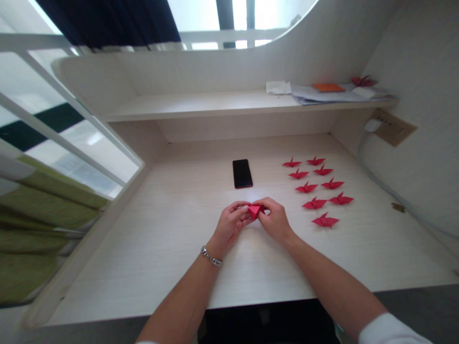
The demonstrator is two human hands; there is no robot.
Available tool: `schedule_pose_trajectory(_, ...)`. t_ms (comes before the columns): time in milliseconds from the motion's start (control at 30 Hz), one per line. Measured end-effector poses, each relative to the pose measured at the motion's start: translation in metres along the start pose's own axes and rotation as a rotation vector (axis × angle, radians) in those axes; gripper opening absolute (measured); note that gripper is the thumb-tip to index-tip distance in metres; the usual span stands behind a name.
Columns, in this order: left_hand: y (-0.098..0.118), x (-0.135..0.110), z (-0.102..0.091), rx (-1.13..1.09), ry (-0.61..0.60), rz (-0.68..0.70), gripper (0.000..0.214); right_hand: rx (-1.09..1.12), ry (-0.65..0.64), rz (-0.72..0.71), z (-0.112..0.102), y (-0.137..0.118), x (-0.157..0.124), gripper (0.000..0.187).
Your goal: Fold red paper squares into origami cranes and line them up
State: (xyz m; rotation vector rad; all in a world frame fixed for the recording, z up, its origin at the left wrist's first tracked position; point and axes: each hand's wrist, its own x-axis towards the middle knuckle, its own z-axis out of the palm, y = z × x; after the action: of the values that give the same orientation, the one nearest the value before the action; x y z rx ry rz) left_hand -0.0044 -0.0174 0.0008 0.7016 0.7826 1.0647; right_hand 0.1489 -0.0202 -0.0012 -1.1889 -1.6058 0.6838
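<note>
A small piece of folded red paper (254,211) is held between both hands above the middle of the desk. My left hand (232,223) pinches its left side, fingers closed on it. From the right, my right hand (274,220) grips the other side between thumb and fingers. The paper's visible face is a small triangle; parts of it are hidden by the fingers. To the right, several red origami cranes (314,203) sit in two rough columns on the desk. Just beyond my hands lies a black phone (243,174), screen up.
The pale wooden desk (143,248) has a raised shelf (201,102) at the back. Papers (315,95), an orange piece (328,87) and a dark red folded paper (363,81) lie on it. A cable (380,184) runs from the wall socket (396,128) along the right edge.
</note>
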Motion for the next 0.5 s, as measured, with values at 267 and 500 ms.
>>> schedule_pose_trajectory(267,-0.0026,0.0017,-0.0001,0.002,0.006,0.033,0.028,0.026,0.024,-0.009,0.0013,-0.0023,-0.0008,0.02)
schedule_pose_trajectory(500,-0.0055,0.0024,-0.0039,0.073,-0.027,0.068,0.037,0.063,0.022,0.043,0.0012,-0.0023,-0.0008,0.014)
